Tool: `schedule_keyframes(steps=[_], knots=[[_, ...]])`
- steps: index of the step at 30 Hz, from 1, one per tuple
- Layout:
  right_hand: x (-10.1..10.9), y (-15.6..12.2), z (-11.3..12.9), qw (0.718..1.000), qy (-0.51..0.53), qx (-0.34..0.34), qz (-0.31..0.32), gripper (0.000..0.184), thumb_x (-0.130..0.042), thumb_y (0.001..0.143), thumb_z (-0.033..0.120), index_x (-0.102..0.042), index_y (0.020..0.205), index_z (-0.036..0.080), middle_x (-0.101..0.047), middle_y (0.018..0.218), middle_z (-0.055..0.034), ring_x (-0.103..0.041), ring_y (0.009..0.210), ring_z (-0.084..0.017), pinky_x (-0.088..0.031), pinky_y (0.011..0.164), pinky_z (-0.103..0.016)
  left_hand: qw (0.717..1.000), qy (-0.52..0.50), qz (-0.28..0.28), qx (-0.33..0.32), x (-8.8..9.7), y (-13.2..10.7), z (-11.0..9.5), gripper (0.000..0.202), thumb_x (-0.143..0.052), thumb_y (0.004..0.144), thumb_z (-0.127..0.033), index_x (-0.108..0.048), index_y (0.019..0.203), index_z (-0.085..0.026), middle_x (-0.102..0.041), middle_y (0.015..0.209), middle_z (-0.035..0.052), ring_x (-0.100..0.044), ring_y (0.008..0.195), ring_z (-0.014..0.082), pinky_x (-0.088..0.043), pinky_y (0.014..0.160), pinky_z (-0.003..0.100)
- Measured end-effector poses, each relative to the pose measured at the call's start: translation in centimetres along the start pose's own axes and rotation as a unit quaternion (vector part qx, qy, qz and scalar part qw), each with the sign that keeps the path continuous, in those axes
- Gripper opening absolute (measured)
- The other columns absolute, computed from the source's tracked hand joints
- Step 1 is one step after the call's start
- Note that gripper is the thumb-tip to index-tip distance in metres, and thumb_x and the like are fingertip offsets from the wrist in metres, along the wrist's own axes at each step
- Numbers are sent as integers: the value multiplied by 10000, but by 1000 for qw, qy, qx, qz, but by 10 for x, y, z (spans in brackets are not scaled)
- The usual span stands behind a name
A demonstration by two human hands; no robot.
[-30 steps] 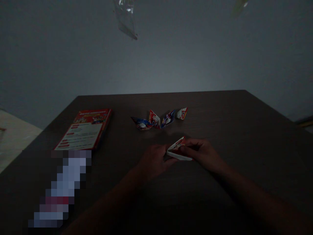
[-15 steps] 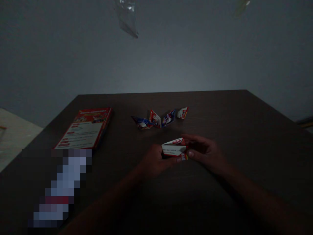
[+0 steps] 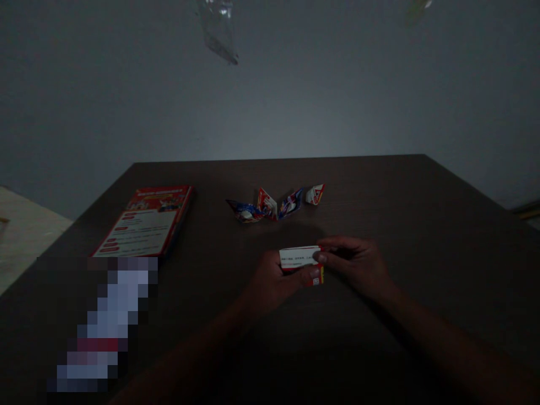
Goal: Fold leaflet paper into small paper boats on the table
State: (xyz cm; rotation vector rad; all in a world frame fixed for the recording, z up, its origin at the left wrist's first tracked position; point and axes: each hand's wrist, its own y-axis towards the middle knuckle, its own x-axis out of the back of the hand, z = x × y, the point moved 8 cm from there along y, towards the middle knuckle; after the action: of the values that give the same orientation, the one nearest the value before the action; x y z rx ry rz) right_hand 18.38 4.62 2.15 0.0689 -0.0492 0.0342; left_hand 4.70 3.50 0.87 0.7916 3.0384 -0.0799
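Observation:
The scene is very dim. Both hands pinch one small folded printed paper, white with red edges, just above the dark table. My left hand grips its left end and lower edge, thumb on the red corner. My right hand holds its right end with the fingers closed on it. Behind the hands, a row of small folded paper shapes in red, white and blue stands on the table.
A red and white booklet lies flat at the table's left. A blurred-out patch covers something at the near left. A clear plastic scrap hangs on the grey wall above. The table's edges run left and right.
The paper between my hands has turned from a tilted, open fold into a flatter rectangle facing me. Both hands shifted slightly around it; the folded shapes and booklet stayed put.

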Motion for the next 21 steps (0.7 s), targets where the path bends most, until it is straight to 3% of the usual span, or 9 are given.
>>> schedule_keyframes(steps=[4,12,17,21], knots=[[0,0,-1,1000,7,-7,10,214,-798,590,299,-744,787,233,-735,721,-29,-673,638,-170,-560,579,-278,999,-27,-18,9,1,0,4,352,-656,763,-364,-664,1029,-133,-708,942,63,-642,849,189,-490,729,266],[-1,-1,-1,997,-22,4,67,181,-745,674,343,-749,821,238,-744,787,-44,-675,687,-177,-553,619,-284,992,-96,19,78,3,-2,19,304,-706,715,-352,-681,925,-134,-704,848,48,-622,718,140,-459,643,235],[-3,-1,2,995,-38,21,86,169,-715,710,367,-748,794,224,-735,756,-48,-662,673,-176,-549,607,-277,984,-140,41,101,-1,-2,21,286,-731,688,-347,-668,839,-112,-657,677,13,-562,561,95,-427,557,215],[-4,-2,5,994,-49,36,88,153,-692,739,353,-735,755,207,-722,721,-45,-647,654,-167,-534,590,-265,983,-143,43,110,-3,-2,22,284,-725,689,-357,-657,829,-119,-635,639,-1,-563,548,101,-437,547,226]])
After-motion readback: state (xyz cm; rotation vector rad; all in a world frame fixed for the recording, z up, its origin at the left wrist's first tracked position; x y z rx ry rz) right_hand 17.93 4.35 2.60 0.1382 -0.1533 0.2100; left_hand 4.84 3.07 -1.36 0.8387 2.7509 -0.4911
